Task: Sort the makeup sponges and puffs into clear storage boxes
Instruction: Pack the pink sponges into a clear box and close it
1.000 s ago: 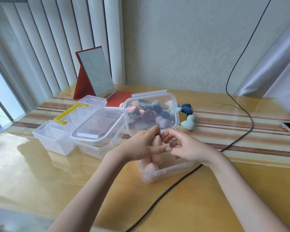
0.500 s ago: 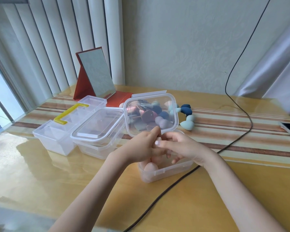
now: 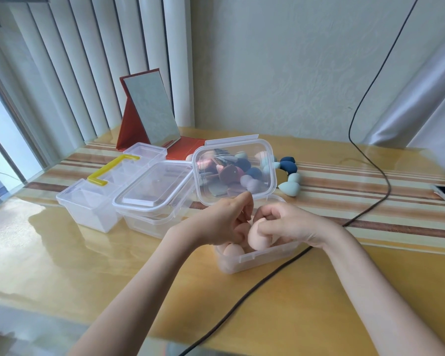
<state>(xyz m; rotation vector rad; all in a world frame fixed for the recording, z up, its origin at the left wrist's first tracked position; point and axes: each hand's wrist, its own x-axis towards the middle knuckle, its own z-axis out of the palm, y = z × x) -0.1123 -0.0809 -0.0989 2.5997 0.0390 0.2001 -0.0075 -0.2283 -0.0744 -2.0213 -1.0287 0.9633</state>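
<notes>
1. Two hands work over one small clear storage box (image 3: 254,258) at the centre of the bench (image 3: 62,253), its hinged lid (image 3: 233,173) raised upright at the box's 12 o'clock edge.
2. Right hand (image 3: 290,224): fingers curled around a peach teardrop sponge (image 3: 259,238), gripping it just above the box interior.
3. Left hand (image 3: 222,222): fingers curled down into the box at the sponge's 9 o'clock; whether it holds anything cannot be told.
4. A second peach sponge (image 3: 233,250) lies inside the box against the near wall, at 7 o'clock from the held one.
5. An unsorted pile of sponges and puffs (image 3: 229,173) lies behind the raised lid, seen through it, in pink, maroon, grey, lilac and dark blue.
6. Further blue and teal sponges (image 3: 288,176) lie on the bench at 3 o'clock from the lid.
7. A lidded clear box (image 3: 154,196) sits at 9 o'clock from the open box; a compartment case with a yellow handle (image 3: 113,173) is just beside it, further toward 9 o'clock.
8. A folding mirror on a red stand (image 3: 149,114) is at 11 o'clock.
9. A black cable (image 3: 242,296) runs across the bench, passing at the open box's 5 o'clock side.
</notes>
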